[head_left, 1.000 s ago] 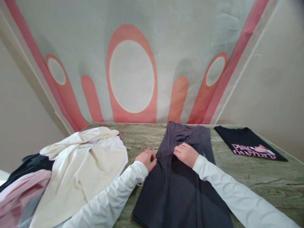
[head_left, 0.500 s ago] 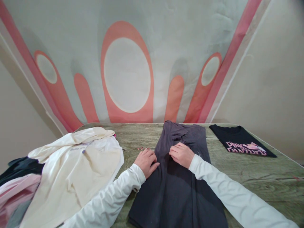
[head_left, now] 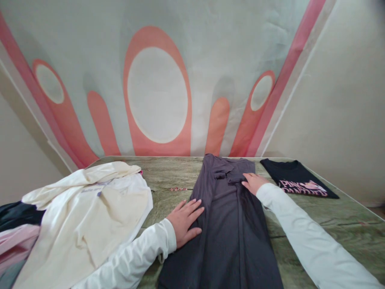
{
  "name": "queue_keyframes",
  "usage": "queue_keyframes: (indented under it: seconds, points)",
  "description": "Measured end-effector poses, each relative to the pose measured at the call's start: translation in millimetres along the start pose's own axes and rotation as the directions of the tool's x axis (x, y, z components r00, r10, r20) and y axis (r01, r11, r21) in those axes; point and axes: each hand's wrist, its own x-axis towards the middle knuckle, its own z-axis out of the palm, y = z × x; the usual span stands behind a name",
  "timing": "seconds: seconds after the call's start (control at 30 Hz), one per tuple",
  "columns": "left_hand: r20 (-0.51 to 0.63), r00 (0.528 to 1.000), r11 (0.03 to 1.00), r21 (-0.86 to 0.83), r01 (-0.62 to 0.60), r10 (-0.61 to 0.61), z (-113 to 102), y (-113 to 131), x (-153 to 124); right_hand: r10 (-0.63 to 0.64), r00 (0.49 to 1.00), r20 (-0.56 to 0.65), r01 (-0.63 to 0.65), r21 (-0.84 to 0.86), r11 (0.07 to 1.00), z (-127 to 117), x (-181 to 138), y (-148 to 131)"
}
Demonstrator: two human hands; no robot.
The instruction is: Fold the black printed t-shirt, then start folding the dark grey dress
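Observation:
A dark grey garment (head_left: pixel 224 233), probably a shirt, lies lengthwise in front of me with its sides turned inward over the middle. My left hand (head_left: pixel 185 222) rests flat on its left edge, fingers spread. Near the top right, my right hand (head_left: pixel 255 183) touches the turned-in fabric by the far end, fingertips pointing left and slightly apart. Small rumples show in the cloth between the two folded sides there.
To the left, a cream garment (head_left: pixel 111 216) is spread over a pile with black cloth (head_left: pixel 21 214) and pink cloth (head_left: pixel 19 243). A folded black T-shirt (head_left: pixel 296 174) with pink lettering sits at the right. Beneath everything is a wood-patterned table (head_left: pixel 168 172).
My right hand has moved from the garment's middle out to its upper right side, and the fabric there lies flatter. My left hand has slid slightly nearer me and its fingers have spread.

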Motion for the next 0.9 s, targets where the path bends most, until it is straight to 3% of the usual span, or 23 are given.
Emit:
queue_keyframes:
  seconds: [0.1, 0.23, 0.43, 0.63, 0.73, 0.9]
  points:
    - [0.008, 1.000, 1.000, 0.022, 0.015, -0.015, 0, 7, -4, 0.115, 0.990, 0.080, -0.112, -0.039, 0.993, 25, 7, 12]
    - [-0.012, 0.998, 0.997, 0.035, 0.065, -0.065, -2, 17, -4, 0.123, 0.990, 0.074, -0.122, -0.023, 0.992, 41, 15, 10]
    - [0.020, 0.985, 0.985, 0.009, 0.171, -0.171, 6, 52, -5, -0.001, 0.999, 0.048, -0.001, 0.045, 0.999, 48, 36, 12]
    - [0.065, 0.992, 0.990, -0.085, 0.115, -0.110, 11, 81, -4, -0.186, 0.982, -0.021, 0.187, 0.079, 0.979, 44, 57, 13]
    - [0.031, 0.991, 0.985, -0.115, 0.131, -0.128, 4, 68, 14, -0.228, 0.973, -0.042, 0.230, 0.060, 0.971, 42, 64, 13]
    - [-0.048, 0.987, 0.988, -0.008, 0.155, -0.155, 0, 11, 63, -0.249, 0.966, -0.069, 0.251, 0.020, 0.968, 42, 67, 13]
